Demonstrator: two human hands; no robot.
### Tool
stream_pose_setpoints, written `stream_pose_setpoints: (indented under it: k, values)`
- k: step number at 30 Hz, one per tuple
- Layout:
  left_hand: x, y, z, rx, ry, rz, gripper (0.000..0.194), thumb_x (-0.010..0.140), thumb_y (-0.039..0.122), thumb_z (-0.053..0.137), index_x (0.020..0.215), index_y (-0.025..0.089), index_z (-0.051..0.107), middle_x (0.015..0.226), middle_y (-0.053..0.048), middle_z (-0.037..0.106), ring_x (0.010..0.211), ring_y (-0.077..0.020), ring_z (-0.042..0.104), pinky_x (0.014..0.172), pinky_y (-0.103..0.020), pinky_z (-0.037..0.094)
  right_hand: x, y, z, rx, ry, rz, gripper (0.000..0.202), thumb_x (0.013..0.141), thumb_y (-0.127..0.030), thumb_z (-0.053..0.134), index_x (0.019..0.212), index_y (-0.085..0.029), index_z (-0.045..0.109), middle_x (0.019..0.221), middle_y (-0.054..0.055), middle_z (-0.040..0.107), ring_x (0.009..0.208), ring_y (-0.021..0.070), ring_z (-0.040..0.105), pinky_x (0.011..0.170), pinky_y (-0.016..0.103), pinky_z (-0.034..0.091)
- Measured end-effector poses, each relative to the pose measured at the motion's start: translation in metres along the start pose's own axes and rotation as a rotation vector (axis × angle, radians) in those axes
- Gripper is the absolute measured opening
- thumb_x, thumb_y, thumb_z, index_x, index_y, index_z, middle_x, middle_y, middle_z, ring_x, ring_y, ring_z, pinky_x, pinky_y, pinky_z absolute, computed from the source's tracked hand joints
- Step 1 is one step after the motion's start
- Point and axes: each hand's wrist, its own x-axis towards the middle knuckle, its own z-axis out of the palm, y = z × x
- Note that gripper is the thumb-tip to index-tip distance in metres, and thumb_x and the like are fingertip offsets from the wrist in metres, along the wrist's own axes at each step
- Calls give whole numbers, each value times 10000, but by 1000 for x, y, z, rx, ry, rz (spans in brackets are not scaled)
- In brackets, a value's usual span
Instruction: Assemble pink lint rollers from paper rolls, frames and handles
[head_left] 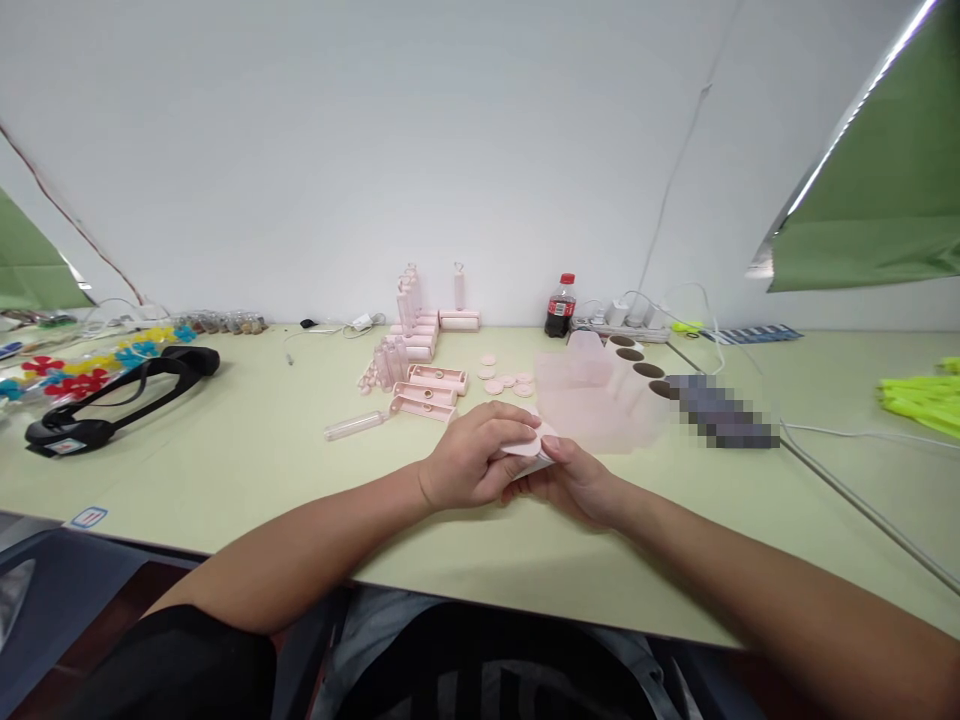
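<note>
Near the table's front middle, my left hand [480, 455] and my right hand [577, 480] both grip a pale pink piece [525, 445] with a rounded, flat face. My fingers cover much of it, so its full shape is hidden. Just beyond my left hand lie pink open cases [424, 393] with small rings in them. A clear tube [354, 426] rests on its side to their left. Several pink discs [506, 381] are scattered past my hands. Translucent pink sheets or bags [592, 405] lie right of the discs.
Pink tubes [409, 300] stand on cases by the wall. A cola bottle [559, 308], power strip [622, 330] and brown-ended rolls [648, 371] are at back right. A black strap device [124, 400] lies left on the green table [285, 480]; a cable [862, 505] crosses the right.
</note>
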Motion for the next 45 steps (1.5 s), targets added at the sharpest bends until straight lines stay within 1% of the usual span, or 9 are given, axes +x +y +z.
stream_pose_setpoints:
  k: [3, 7, 11, 16, 21, 29, 35, 41, 45]
  values:
    - [1, 1, 0, 27, 22, -34, 217, 905, 181, 592, 1115, 196, 545, 1055, -114, 681, 969, -192, 676, 794, -335, 584, 0, 1, 0, 0, 8, -20, 467, 861, -594, 594, 980, -150, 674, 1002, 122, 706, 1018, 277, 616, 828, 425, 518]
    - [2, 1, 0, 25, 20, -42, 197, 900, 179, 599, 1092, 194, 554, 1041, -111, 686, 960, -193, 677, 790, -333, 573, 0, 2, 2, 21, 36, -11, 454, 853, -589, 604, 965, -155, 676, 1020, 121, 700, 1000, 264, 615, 789, 389, 519]
    - [1, 1, 0, 7, 14, -51, 182, 899, 181, 596, 1076, 196, 558, 1025, -103, 686, 959, -197, 678, 800, -340, 561, 1, 4, 4, 45, 43, -6, 433, 837, -569, 625, 945, -153, 680, 1021, 123, 695, 981, 259, 612, 764, 377, 521]
    - [1, 0, 0, -25, 8, -96, 170, 905, 181, 592, 1072, 195, 561, 1018, -98, 683, 973, -198, 674, 825, -348, 549, 2, 6, 4, 50, 75, -10, 444, 845, -576, 603, 907, -145, 692, 976, 125, 691, 928, 251, 621, 714, 361, 526]
    - [1, 1, 0, -38, 3, -114, 153, 907, 181, 594, 1058, 183, 569, 1016, -107, 678, 975, -199, 665, 832, -352, 544, 3, 5, 6, 45, 103, 8, 440, 819, -577, 627, 883, -148, 703, 947, 117, 691, 889, 239, 624, 699, 346, 529]
    - [0, 1, 0, -44, 10, -139, 128, 924, 211, 578, 1050, 193, 569, 1001, -93, 671, 977, -197, 653, 820, -356, 540, 5, 6, 10, 53, 157, -26, 413, 808, -557, 646, 858, -151, 702, 887, 99, 691, 755, 192, 598, 636, 314, 514]
    - [1, 0, -1, -53, -15, -115, 133, 927, 204, 562, 1059, 190, 570, 976, -85, 660, 978, -197, 640, 822, -351, 529, 6, 11, 10, 43, 152, -37, 408, 834, -554, 620, 852, -153, 696, 833, 87, 683, 771, 201, 605, 654, 324, 520]
    - [-1, -4, 1, -112, -37, -157, 150, 928, 204, 562, 1076, 191, 577, 1004, -86, 654, 1005, -195, 629, 835, -349, 529, 7, 18, 6, 19, 158, -52, 508, 815, -642, 607, 898, -150, 703, 872, 89, 676, 794, 210, 616, 671, 341, 550]
    - [-2, -6, 1, -142, -38, -160, 184, 916, 232, 582, 1095, 188, 583, 999, -84, 660, 988, -199, 631, 835, -354, 531, 7, 20, 3, -11, 142, -43, 532, 839, -660, 573, 934, -151, 693, 929, 105, 679, 814, 216, 629, 684, 354, 564]
